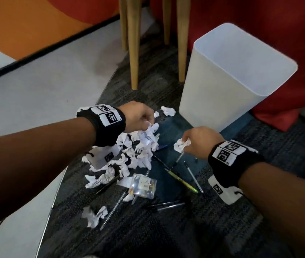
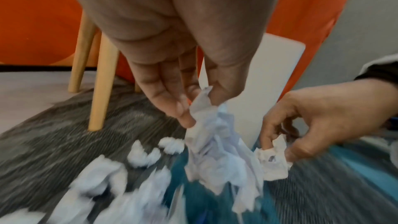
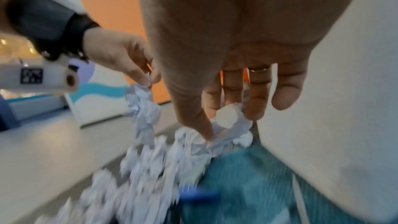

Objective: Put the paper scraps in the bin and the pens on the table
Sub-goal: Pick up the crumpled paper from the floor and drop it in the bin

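Down near the carpet, the left hand [image 1: 140, 118] pinches a bunch of crumpled paper [image 1: 150, 135] and the right hand [image 1: 200, 140] pinches one small scrap [image 1: 180, 145]. More scraps [image 1: 122, 159] and pens [image 1: 181, 180] lie scattered below, with the white bin [image 1: 227, 81] standing just beyond.

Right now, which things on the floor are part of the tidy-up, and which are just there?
Part of the job:
crumpled white paper scraps
scattered pens
white plastic bin

Just lying about:
small clear plastic box
pale wooden legs
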The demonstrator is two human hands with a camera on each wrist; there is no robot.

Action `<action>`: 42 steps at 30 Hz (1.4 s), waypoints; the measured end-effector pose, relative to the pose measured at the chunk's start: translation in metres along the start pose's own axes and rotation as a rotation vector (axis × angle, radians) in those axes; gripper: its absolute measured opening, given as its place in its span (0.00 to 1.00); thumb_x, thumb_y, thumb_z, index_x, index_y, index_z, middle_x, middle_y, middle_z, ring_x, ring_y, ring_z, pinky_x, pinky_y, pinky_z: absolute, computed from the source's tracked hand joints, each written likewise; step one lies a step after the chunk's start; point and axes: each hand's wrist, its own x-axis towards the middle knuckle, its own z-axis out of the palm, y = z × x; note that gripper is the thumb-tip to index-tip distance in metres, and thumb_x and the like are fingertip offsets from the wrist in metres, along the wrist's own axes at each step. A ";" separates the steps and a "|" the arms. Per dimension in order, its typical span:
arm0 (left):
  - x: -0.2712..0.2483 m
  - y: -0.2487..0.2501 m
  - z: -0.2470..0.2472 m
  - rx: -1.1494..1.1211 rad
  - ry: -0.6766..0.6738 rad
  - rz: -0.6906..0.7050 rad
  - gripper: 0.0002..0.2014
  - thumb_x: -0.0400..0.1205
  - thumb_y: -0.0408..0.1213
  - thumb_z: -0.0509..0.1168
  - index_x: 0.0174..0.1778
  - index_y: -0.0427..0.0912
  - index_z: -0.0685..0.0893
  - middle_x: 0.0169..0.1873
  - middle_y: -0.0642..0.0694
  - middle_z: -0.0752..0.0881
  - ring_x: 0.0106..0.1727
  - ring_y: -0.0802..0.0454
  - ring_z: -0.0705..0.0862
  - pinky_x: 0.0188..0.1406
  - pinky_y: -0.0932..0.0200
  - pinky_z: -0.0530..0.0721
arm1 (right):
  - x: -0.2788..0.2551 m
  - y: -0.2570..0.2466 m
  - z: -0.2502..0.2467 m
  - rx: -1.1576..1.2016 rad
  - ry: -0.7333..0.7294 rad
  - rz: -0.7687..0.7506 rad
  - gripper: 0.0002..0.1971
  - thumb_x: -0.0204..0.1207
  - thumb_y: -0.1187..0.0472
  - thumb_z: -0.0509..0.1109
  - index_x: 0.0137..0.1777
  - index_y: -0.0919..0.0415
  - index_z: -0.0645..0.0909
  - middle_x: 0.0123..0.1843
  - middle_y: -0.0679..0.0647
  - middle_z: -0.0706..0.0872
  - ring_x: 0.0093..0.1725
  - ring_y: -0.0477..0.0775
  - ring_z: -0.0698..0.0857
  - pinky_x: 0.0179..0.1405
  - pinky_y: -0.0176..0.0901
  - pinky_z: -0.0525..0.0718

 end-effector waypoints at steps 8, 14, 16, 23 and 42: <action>0.020 0.081 -0.096 -0.183 0.436 0.120 0.04 0.74 0.33 0.67 0.39 0.48 0.84 0.37 0.48 0.87 0.38 0.54 0.81 0.40 0.59 0.79 | -0.049 0.038 -0.101 0.434 0.591 0.055 0.11 0.68 0.53 0.77 0.51 0.49 0.86 0.43 0.49 0.86 0.44 0.53 0.82 0.47 0.43 0.80; 0.046 0.122 -0.124 -0.215 0.532 0.197 0.06 0.76 0.34 0.65 0.38 0.50 0.84 0.38 0.51 0.88 0.41 0.52 0.85 0.39 0.65 0.78 | -0.043 0.065 -0.122 0.586 0.988 0.140 0.13 0.69 0.57 0.75 0.54 0.53 0.87 0.47 0.51 0.88 0.49 0.56 0.84 0.53 0.49 0.82; 0.055 0.127 -0.124 -0.208 0.544 0.194 0.05 0.76 0.34 0.66 0.38 0.50 0.84 0.38 0.50 0.88 0.41 0.52 0.84 0.38 0.65 0.77 | -0.036 0.074 -0.119 0.546 1.004 0.199 0.14 0.70 0.57 0.73 0.57 0.53 0.86 0.51 0.53 0.88 0.55 0.59 0.83 0.55 0.49 0.81; 0.083 0.135 -0.117 -0.202 0.628 0.127 0.03 0.77 0.36 0.67 0.42 0.46 0.86 0.39 0.52 0.87 0.38 0.57 0.82 0.36 0.65 0.77 | -0.027 0.082 -0.107 0.329 0.817 0.322 0.19 0.79 0.49 0.67 0.70 0.48 0.81 0.68 0.54 0.81 0.69 0.64 0.74 0.66 0.56 0.71; 0.081 0.100 -0.070 -0.050 0.437 0.129 0.12 0.80 0.52 0.64 0.53 0.50 0.83 0.43 0.55 0.83 0.46 0.57 0.81 0.42 0.62 0.73 | -0.034 0.025 -0.094 0.502 0.999 -0.058 0.07 0.68 0.67 0.62 0.43 0.57 0.77 0.33 0.55 0.76 0.36 0.55 0.74 0.40 0.45 0.72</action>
